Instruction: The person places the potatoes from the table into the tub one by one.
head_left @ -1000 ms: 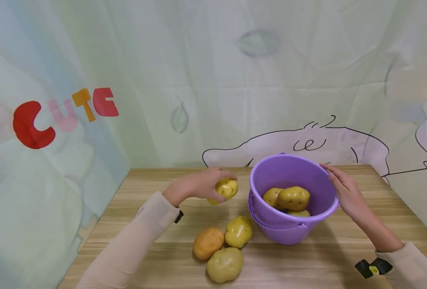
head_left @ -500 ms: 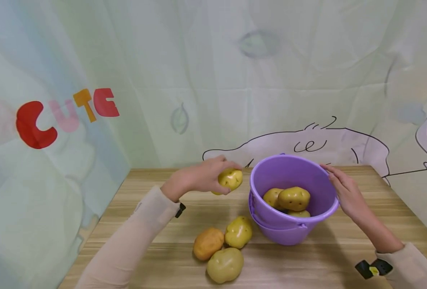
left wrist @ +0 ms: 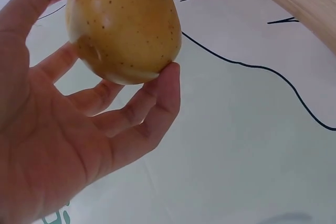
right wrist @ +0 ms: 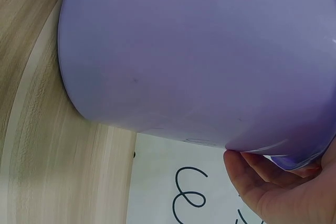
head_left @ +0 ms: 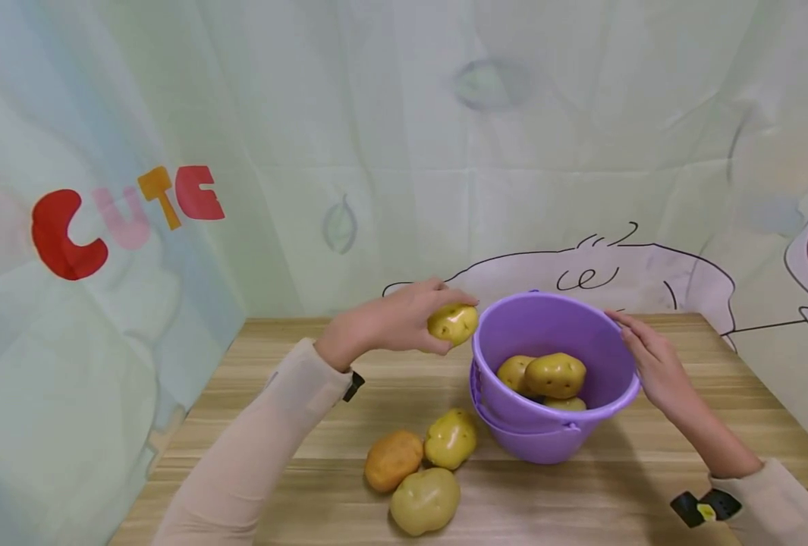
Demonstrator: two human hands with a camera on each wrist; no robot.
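Note:
In the head view, my left hand (head_left: 410,318) holds a yellow potato (head_left: 454,324) between thumb and fingertips, level with the left rim of a purple bucket (head_left: 523,425) and just outside it. The left wrist view shows this speckled potato (left wrist: 126,24) pinched, with the palm away from it. My right hand (head_left: 656,360) rests against the bucket's right side, fingers fairly straight near the rim. In the right wrist view, fingertips (right wrist: 239,169) touch the bucket wall (right wrist: 194,61) below the rim. Several potatoes (head_left: 556,375) lie inside the bucket.
Left of the bucket, three potatoes lie clustered on the wooden table (head_left: 294,485): an orange-brown one (head_left: 394,460), a yellow one (head_left: 451,439) and a pale one (head_left: 426,500). A printed curtain (head_left: 404,152) hangs behind the table's back edge.
My left hand has risen and moved right toward the bucket, carrying the potato. The right hand, the bucket and the potatoes on the table have stayed put.

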